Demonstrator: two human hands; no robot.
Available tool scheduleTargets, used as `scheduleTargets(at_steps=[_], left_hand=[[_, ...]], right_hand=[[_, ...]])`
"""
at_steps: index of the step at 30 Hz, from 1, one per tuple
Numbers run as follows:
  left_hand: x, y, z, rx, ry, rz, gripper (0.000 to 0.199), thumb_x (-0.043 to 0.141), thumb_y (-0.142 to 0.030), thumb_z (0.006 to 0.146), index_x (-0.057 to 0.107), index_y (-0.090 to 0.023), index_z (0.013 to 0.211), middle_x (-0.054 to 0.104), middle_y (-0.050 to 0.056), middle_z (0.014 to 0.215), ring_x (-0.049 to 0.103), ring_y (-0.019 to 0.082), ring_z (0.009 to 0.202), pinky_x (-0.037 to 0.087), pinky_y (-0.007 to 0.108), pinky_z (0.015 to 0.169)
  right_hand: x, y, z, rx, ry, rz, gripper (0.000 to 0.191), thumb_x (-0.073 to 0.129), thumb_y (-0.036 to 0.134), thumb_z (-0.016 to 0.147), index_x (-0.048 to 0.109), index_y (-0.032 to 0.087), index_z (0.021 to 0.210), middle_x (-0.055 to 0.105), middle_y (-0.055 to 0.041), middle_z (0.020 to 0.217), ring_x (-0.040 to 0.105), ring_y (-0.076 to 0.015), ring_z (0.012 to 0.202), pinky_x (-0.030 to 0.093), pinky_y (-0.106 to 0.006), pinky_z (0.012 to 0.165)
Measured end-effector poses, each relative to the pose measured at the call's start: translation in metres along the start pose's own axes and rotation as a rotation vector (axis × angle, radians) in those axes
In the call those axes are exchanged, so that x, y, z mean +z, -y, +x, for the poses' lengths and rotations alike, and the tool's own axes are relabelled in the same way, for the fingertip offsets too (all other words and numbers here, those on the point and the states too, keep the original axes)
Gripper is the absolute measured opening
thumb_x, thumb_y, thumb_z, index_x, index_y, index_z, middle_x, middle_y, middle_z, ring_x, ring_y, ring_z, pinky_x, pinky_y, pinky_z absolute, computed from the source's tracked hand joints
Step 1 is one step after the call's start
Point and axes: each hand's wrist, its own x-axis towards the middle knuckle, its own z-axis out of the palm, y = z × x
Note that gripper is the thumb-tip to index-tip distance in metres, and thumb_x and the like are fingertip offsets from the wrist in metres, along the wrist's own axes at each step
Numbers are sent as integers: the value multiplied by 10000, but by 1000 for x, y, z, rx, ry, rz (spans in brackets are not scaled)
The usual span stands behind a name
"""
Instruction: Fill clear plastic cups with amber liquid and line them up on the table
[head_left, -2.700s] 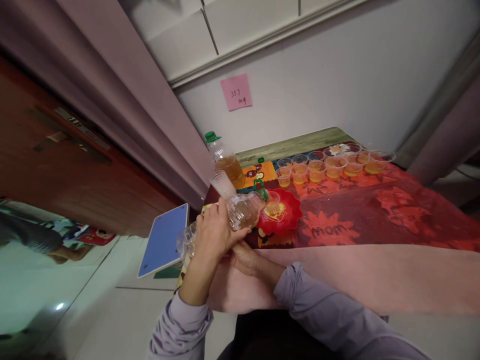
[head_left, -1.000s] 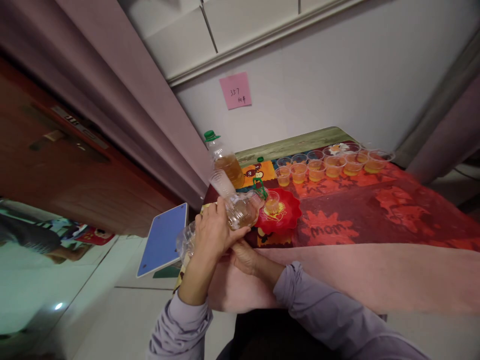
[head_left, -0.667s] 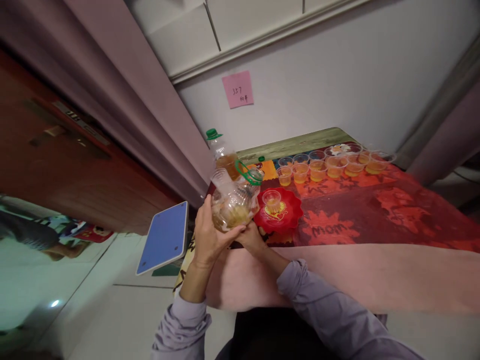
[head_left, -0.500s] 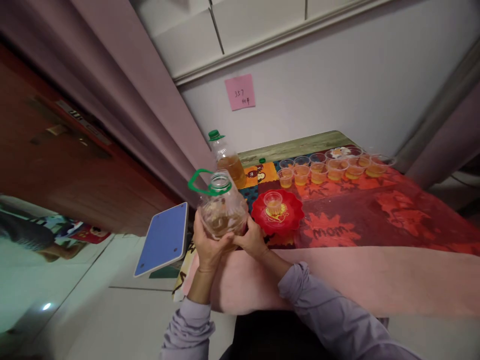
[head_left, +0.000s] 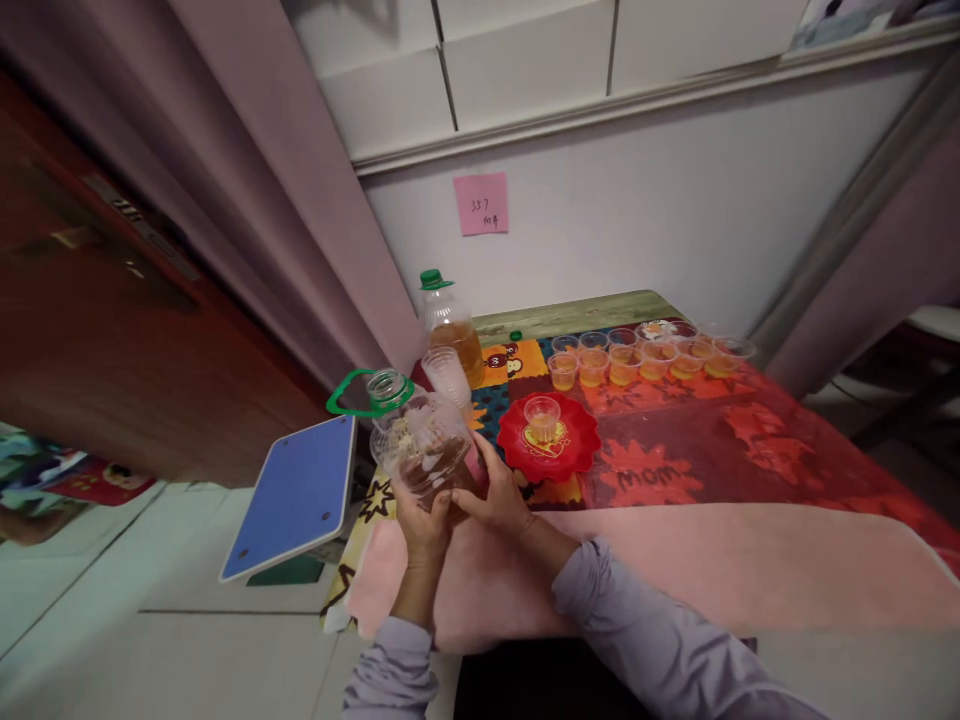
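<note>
Between both hands I hold a clear plastic jug [head_left: 431,455] with a green handle ring and an uncapped neck, tilted to the left. Some brownish liquid shows inside. My left hand [head_left: 421,525] grips its lower left side, and my right hand [head_left: 499,490] wraps its lower right side. Just behind the jug leans a stack of clear plastic cups [head_left: 448,375]. A capped jug [head_left: 457,340] of amber liquid stands farther back. To the right, a red scalloped plate [head_left: 581,440] carries one small clear cup [head_left: 541,415].
Rows of clear cups with yellow-orange liquid [head_left: 624,362] line the table's back right. A green cap [head_left: 515,336] lies near the wall. Pink cloth [head_left: 675,560] covers the front edge. At left are a blue board [head_left: 296,495] and part of another person [head_left: 34,522].
The held jug has tipped to the left, its neck swinging left. The stack of cups behind it has come into view. My camera view has shifted slightly.
</note>
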Motion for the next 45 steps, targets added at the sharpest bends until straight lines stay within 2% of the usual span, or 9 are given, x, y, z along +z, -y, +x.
scheduleTargets(at_steps=[5,10,15,21,27,31,36,41,45], left_hand=[[4,10,3,-6,-10,-160,991,722,-856,780,485,-174,1459,725,188,1275,747,337,1174,604,480,1010],[11,23,5,27,-45,-264,1000,779,-852,721,538,-169,1411,729,187,1283,744,343,1187,601,473,1013],[14,26,5,29,-49,-284,1024,790,-829,724,513,-157,1444,725,201,1305,747,358,1190,608,488,1002],[14,30,6,30,-46,-249,1029,803,-810,713,512,-157,1454,730,197,1302,748,360,1183,605,493,1012],[13,33,8,12,-57,-236,1001,817,-777,715,517,-151,1436,723,196,1294,747,354,1166,602,492,1000],[13,31,10,0,-57,-228,999,831,-771,696,530,-144,1412,717,180,1265,745,342,1130,604,479,979],[12,26,11,4,-71,-160,997,797,-815,688,544,-140,1377,717,170,1228,743,336,1091,612,455,934],[11,33,13,12,-96,-116,981,793,-819,683,549,-149,1357,711,167,1216,733,336,1086,604,465,938],[11,43,14,1,-70,-107,948,792,-806,697,552,-160,1347,702,150,1210,723,338,1111,579,504,1013]], right_hand=[[-23,19,-15,-109,-43,-154,774,765,411,925,495,217,1624,583,-191,1627,559,-345,1515,443,-564,1267],[-98,42,18,-357,-97,-614,337,713,395,990,757,254,1293,743,-147,1411,686,-313,1343,511,-519,1191],[-157,53,66,-7,24,-1129,710,841,543,864,676,135,1422,707,-241,1430,661,-409,1350,503,-568,1154],[-149,61,82,291,199,-1373,766,800,595,898,630,129,1481,753,-246,1377,714,-393,1297,517,-462,1086],[-134,69,83,232,131,-1359,541,781,480,903,734,134,1316,800,-224,1268,753,-368,1210,529,-427,1064],[-152,75,83,122,20,-1242,538,711,552,959,716,196,1362,796,-148,1311,750,-307,1203,561,-376,1019],[-240,75,79,229,-265,-1007,603,805,588,861,748,167,1290,828,-130,1180,795,-269,974,620,-352,850],[-360,78,64,405,-471,-1169,605,845,497,826,757,88,1264,810,-220,1220,777,-383,1132,600,-443,971],[-425,80,55,641,-559,-1374,681,854,555,803,752,107,1306,808,-243,1221,775,-412,1156,607,-453,938]])
